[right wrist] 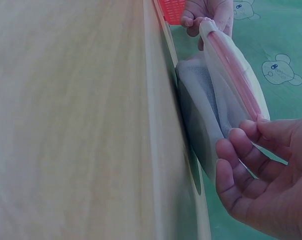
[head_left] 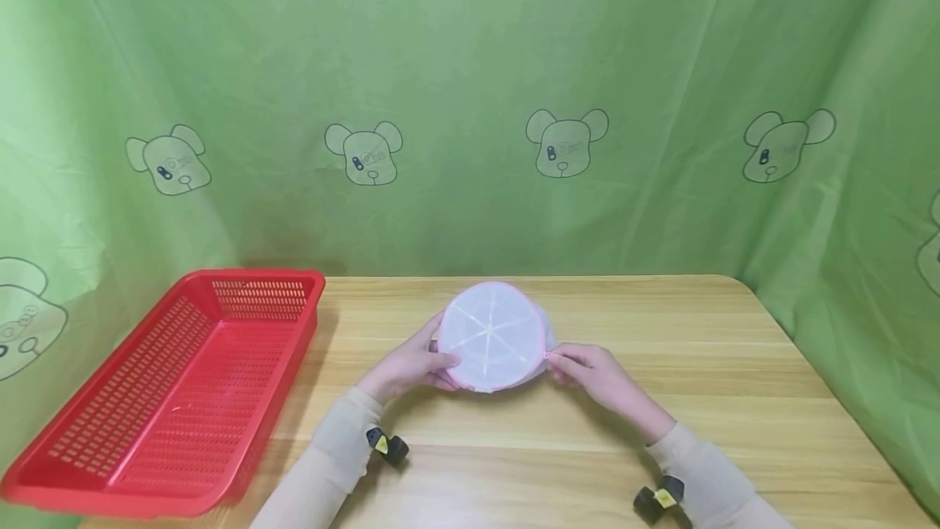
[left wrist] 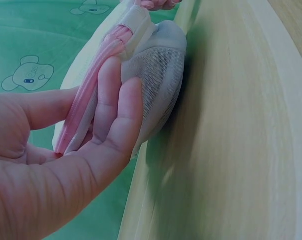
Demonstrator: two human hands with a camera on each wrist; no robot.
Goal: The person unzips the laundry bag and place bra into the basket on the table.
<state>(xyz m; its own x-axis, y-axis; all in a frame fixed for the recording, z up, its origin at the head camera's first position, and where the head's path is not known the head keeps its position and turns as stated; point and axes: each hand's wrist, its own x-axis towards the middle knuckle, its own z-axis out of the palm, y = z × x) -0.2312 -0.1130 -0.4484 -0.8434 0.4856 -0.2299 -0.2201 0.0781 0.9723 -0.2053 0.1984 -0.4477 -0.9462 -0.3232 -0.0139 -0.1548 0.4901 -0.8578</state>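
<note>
A round white mesh laundry bag (head_left: pixel 488 333) with a pink zipper (right wrist: pixel 235 75) round its lid is held tilted above the table, its lid facing the head camera. My left hand (head_left: pixel 419 366) grips the bag's left rim, thumb on the lid side and fingers behind, as the left wrist view shows. At the right edge, my right hand (head_left: pixel 591 374) pinches the zipper edge between thumb and index finger, its other fingers loosely bent. Whether a zipper pull sits in that pinch is hidden. The bag's soft mesh body (left wrist: pixel 155 75) hangs behind the lid, close to the tabletop.
A red plastic basket (head_left: pixel 253 423) with slotted walls stands on the left of the wooden table (head_left: pixel 734 398). Green curtains (head_left: pixel 470 47) printed with bear heads enclose the table at the back and sides. A black device (head_left: pixel 387 446) is strapped on each wrist.
</note>
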